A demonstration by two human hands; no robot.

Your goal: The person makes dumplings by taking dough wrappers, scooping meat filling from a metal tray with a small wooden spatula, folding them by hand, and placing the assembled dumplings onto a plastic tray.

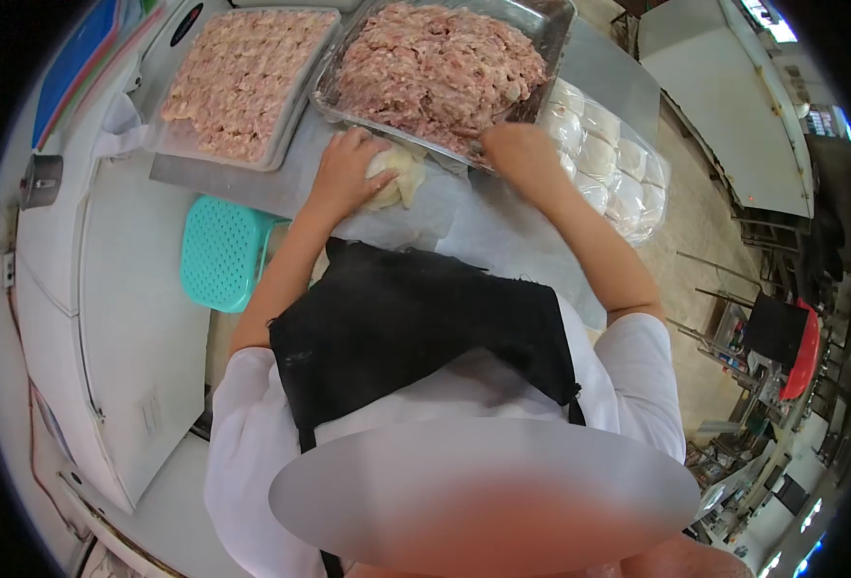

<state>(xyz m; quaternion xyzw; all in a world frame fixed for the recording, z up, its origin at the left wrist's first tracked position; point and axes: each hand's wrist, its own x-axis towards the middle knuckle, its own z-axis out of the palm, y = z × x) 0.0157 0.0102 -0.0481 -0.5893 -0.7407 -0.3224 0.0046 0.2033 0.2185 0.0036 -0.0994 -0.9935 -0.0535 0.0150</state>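
My left hand (pixel 346 171) curls around a pale, soft piece of dough (pixel 401 178), its thumb pressing across the front of it. At the near right corner of a metal tray (pixel 558 43), my right hand (pixel 522 159) is closed, slightly smeared by motion. Whatever its fingers hold is hidden. The tray carries a large heap of pinkish ground meat (pixel 440 67), which reaches the near rim beside my right hand.
Left of the metal tray is a shallow white tray (pixel 286 144) filled with portioned meat. Plastic-covered white dough balls (pixel 599 159) sit to the right. A turquoise stool (pixel 221 252) stands below the table (pixel 213 181), and a white freezer-like cabinet (pixel 136 318) lies along the left.
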